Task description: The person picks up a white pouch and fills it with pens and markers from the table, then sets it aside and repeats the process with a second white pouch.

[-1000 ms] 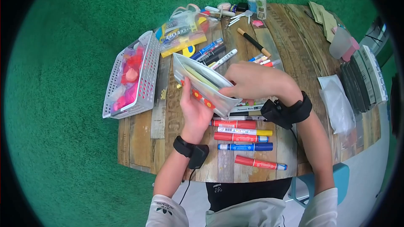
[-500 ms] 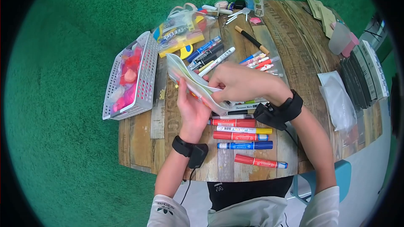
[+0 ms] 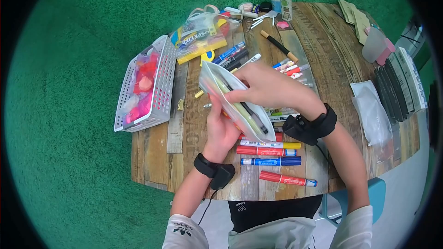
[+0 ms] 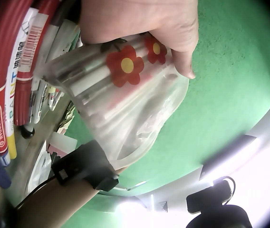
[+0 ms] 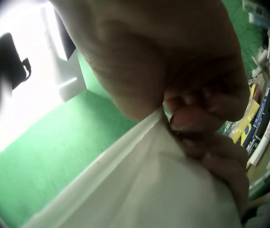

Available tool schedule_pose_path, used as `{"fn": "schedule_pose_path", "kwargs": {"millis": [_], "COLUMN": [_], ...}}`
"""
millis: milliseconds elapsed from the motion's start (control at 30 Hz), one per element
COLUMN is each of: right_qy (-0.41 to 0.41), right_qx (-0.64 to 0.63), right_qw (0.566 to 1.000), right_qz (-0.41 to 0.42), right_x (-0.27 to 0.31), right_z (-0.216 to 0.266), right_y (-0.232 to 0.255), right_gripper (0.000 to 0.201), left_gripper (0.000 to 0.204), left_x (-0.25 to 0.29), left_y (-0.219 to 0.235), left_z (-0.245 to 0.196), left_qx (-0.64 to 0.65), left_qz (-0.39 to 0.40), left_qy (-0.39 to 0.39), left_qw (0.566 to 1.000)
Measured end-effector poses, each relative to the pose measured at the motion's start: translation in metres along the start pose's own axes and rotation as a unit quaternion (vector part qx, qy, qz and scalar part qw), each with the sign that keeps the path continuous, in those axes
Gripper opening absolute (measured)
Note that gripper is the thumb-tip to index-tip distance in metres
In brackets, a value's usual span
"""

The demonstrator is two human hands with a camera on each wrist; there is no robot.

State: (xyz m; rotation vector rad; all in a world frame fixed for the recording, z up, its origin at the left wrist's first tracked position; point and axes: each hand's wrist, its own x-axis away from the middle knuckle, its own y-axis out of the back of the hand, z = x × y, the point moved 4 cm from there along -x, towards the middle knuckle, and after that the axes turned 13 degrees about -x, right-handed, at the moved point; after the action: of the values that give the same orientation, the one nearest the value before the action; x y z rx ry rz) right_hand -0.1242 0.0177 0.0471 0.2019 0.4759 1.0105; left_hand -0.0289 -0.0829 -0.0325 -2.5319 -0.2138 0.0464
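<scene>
A translucent white pencil pouch (image 3: 266, 127) is held over the table, its mouth spread so that a black pen (image 3: 247, 110) and yellow-green pens show inside. My left hand (image 3: 221, 131) grips the pouch from the near side. In the left wrist view, red flowers with yellow centres (image 4: 125, 65) decorate its wall below that hand. My right hand (image 3: 265, 83) pinches the far rim, thumb over the mouth; in the right wrist view its fingers gather the white pouch edge (image 5: 159, 123). Red markers (image 3: 265, 151) and a blue marker (image 3: 272, 161) lie just below the pouch.
A white basket (image 3: 164, 78) of pink and red items stands left. Behind are a clear yellow-trimmed bag (image 3: 203, 48), a black-and-tan pen (image 3: 279, 46) and cotton swabs in a tub (image 3: 277, 1). A white plastic sleeve (image 3: 371, 115) and black folders (image 3: 391, 94) lie at right.
The pouch has shifted slightly right and turned, and its mouth gapes wider, so the pens inside now show. The right hand's thumb has moved up along the rim.
</scene>
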Motion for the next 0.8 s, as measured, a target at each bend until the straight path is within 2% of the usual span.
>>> {"fn": "schedule_pose_path", "kwargs": {"millis": [167,333,533,667,733,800], "right_qy": [-0.029,-0.063,-0.052,-0.032,-0.034,-0.036], "right_qx": [-0.021,0.032,-0.045,-0.048,0.039,0.034], "right_qw": [0.999,0.997,0.997,0.998,0.999,0.999], "right_qz": [0.033,0.031,0.035,0.035,-0.015,-0.015], "right_x": [0.000,-0.003,-0.003,-0.002,-0.001,-0.001], "right_z": [0.003,-0.004,-0.014,-0.012,-0.007,-0.007], "right_y": [0.003,0.003,0.003,0.003,0.006,0.008], "right_gripper": [0.033,0.031,0.036,0.042,0.049,0.051], "left_gripper": [0.068,0.053,0.050,0.049,0.049,0.049], "left_x": [0.001,-0.001,-0.002,-0.002,-0.002,-0.004], "left_y": [0.001,0.007,0.003,0.002,0.001,-0.003], "left_z": [0.002,0.007,0.006,0.006,0.007,0.004], "left_qx": [0.002,-0.008,-0.005,-0.014,-0.029,0.000], "left_qz": [0.005,-0.027,-0.024,-0.024,-0.032,-0.034], "left_qy": [0.000,0.035,0.039,0.035,0.035,0.029], "left_qw": [1.000,0.999,0.999,0.999,0.998,0.999]}}
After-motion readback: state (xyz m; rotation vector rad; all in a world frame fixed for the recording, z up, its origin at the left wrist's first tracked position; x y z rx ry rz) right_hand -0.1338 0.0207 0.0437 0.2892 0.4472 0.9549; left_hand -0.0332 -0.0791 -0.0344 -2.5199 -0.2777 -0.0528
